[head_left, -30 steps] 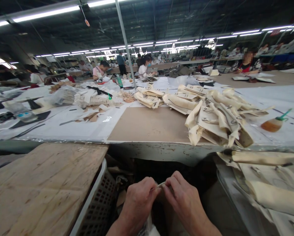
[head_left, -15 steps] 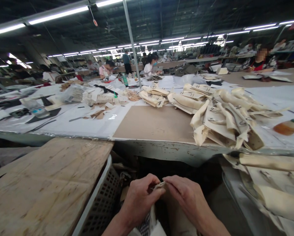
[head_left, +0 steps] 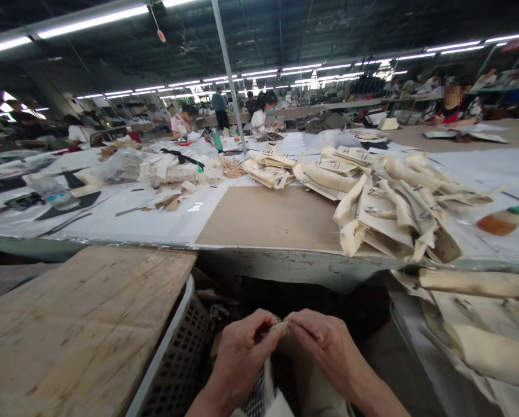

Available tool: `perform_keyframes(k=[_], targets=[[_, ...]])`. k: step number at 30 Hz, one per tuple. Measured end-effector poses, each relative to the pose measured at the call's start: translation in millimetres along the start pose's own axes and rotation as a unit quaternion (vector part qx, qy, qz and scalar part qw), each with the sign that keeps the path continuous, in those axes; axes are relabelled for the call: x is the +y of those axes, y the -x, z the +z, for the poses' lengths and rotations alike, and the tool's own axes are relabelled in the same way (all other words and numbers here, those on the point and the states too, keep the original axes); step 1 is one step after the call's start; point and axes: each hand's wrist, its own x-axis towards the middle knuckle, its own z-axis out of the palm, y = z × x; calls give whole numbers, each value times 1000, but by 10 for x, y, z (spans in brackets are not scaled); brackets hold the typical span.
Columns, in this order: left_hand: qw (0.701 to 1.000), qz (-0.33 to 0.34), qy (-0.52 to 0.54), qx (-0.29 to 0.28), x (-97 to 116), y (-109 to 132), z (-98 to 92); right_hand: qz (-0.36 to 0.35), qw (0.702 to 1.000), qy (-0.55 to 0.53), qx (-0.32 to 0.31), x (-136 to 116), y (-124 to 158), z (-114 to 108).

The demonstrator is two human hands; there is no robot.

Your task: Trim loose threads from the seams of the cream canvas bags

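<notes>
Low in front of the table edge, my left hand and my right hand meet, fingertips nearly touching. Both pinch the upper edge of a cream fabric piece, which hangs down between my forearms. A dark checked part and pale layers show under my left hand. The fingertips hide most of the pinched edge. On the table beyond lies a heap of cream fabric pieces with dark markings, and more cream pieces are stacked to the right of my right hand.
A worn wooden board lies at left, beside a grey plastic basket. On the white-covered table are a brown sheet, a bottle of amber liquid, a clear bottle and paper scraps. A metal pole rises behind. Several people work further back.
The camera view has shifted slightly, so the table contents sit a little further left. My hands stay together on the cream fabric piece, with the fingers drawn slightly closer.
</notes>
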Motion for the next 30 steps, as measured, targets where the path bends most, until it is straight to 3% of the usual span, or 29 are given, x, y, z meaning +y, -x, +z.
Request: perform_keyframes(k=[5,11,14,16,19,24,26,30], targets=[[997,72,-40,-11,-1,-44,16,-7,1000,2,4,-5,0,30],[991,-42,108,-63,-34,-106,-133,-1,1000,25,-18,-37,-57,26],[984,-56,142,-94,-38,-53,-223,3,999,44,-11,-30,-101,46],[990,-42,110,-72,-32,26,-218,5,999,54,0,-15,-115,69],[1000,-13,-15,5,-65,151,-100,9,998,59,10,0,-110,105],[976,72,-178,107,-237,222,123,7,999,48,16,-33,-84,135],[975,75,-181,100,-237,207,113,4,999,37,14,-52,-85,121],[986,12,-162,26,-57,115,-44,-1,1000,10,7,-89,-100,64]])
